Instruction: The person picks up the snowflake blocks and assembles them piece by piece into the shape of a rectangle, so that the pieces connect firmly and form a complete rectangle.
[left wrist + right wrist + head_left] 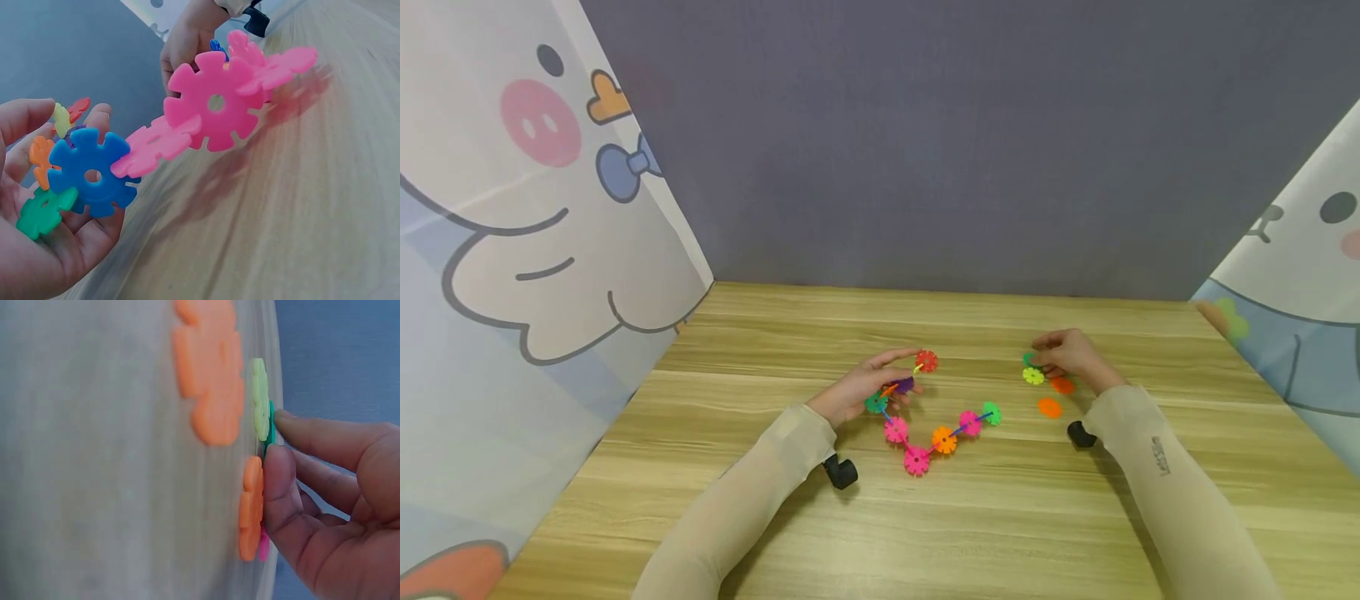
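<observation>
My left hand (859, 390) holds one end of a chain of snowflake-shaped plastic discs (895, 430). Thumb and fingers curl round the purple, orange and green discs, while a red disc (927, 361) sticks out past the fingertips. From there the chain bends in a V over the table, through pink and orange discs to a light green one (992, 413). At the right, my right hand (1072, 355) pinches a dark green disc (271, 428) low at the tabletop, between thumb and index finger. A yellow-green disc (260, 400) lies against it.
Two orange discs (1050, 407) lie loose near my right hand, and a pink disc (264, 545) peeks out beneath one of them. A grey panel (955, 150) rises behind the wooden table (880, 533). Cartoon-printed curtains (550, 250) stand at both sides.
</observation>
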Action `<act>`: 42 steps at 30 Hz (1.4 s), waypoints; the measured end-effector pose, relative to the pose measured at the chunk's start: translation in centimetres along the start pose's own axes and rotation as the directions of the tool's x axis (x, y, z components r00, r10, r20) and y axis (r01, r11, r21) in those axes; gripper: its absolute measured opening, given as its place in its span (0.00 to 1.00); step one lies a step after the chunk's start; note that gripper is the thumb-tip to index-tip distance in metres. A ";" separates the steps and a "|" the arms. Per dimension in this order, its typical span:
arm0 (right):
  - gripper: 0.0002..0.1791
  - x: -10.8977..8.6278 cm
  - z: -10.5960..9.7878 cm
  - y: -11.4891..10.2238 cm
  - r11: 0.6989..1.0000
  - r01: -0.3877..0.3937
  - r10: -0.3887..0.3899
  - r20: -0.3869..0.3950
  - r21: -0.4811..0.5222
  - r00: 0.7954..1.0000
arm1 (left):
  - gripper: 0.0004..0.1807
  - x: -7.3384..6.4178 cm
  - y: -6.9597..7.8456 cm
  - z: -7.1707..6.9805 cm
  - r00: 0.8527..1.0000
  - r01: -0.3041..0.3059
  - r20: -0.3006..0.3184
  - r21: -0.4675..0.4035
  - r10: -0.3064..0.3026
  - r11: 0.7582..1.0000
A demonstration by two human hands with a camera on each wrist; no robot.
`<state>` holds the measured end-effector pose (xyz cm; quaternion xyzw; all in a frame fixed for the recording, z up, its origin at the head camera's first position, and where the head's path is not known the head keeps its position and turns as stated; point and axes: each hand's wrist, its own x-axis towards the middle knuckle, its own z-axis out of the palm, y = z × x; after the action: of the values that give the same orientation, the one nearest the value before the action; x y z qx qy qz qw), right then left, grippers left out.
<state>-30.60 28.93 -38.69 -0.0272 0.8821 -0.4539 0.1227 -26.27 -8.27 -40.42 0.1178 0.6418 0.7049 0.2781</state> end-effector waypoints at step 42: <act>0.13 -0.5 0.7 -1.4 0.992 0.061 -0.062 -0.007 -0.110 0.998 | 0.28 0.0 -0.1 0.3 0.999 0.000 0.042 -0.024 0.001 1.000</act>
<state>-30.06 27.68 -37.85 -0.0587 0.9051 -0.4086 0.1021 -26.08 -7.96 -40.50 0.1292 0.6274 0.7099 0.2928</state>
